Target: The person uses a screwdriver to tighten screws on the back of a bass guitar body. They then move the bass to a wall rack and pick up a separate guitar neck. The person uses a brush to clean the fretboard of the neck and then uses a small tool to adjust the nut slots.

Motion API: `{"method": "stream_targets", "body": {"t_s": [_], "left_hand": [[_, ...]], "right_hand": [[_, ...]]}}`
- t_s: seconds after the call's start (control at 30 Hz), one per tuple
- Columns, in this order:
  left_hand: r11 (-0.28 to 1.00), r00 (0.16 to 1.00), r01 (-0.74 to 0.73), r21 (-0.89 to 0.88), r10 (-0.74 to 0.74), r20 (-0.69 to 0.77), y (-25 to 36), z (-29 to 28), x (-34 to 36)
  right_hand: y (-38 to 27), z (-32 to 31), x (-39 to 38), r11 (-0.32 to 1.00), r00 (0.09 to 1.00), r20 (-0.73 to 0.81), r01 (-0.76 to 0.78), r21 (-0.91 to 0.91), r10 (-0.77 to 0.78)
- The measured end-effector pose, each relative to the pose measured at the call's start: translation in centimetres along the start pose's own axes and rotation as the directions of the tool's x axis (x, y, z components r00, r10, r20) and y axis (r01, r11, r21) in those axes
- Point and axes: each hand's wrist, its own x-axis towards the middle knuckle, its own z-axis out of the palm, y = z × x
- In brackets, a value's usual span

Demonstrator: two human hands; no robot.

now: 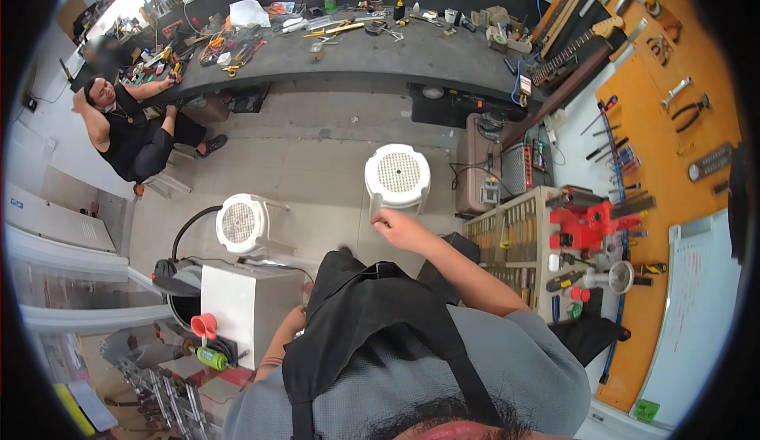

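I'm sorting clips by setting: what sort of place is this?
Most likely a workshop, perhaps one for guitars: there's a long, cluttered dark workbench, pliers hung on an orange wall panel, and a guitar neck at the bench's right end.

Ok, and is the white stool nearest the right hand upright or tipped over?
Upright: the white stool shows its perforated seat facing up, with its legs below.
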Motion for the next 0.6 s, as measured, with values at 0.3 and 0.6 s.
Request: {"method": "stream_targets", "body": {"t_s": [0.3,0.6], "left_hand": [[0.925,0.951,-0.234,0.3,0.153,0.268,7.9,-18.3,18.3],[0.878,0.867,-0.413,0.242,0.461,-0.189,28.4,-47.0,43.3]], "right_hand": [[8.6,-3.5,19.0,0.961,0.962,-0.077,-0.251,0.118,0.26],[32.7,-4.3,-3.2,0.583,0.594,0.119,-0.697,-0.418,0.796]]}}
